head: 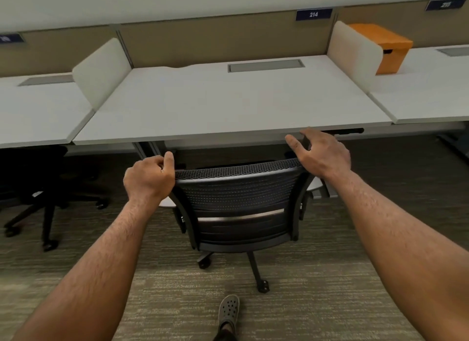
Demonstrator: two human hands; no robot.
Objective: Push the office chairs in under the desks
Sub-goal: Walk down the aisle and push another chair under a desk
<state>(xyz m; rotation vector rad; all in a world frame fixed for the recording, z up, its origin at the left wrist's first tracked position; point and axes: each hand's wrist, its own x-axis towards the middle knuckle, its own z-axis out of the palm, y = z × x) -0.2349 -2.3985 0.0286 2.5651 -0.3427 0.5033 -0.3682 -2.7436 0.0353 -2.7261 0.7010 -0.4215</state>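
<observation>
Head view: a black mesh chair [237, 203] stands on carpet [317, 302] facing a white desk [215, 104], its seat partly under the front edge. Left hand [149, 177] is clenched around the left top corner of the backrest; right hand [321, 152] rests its palm on the right corner, fingers spread and loose. A blue tag [314, 14] on the partition reads "214". An orange box [385, 47] sits on the next desk to the right. Another black chair [48, 185] stands at left.
</observation>
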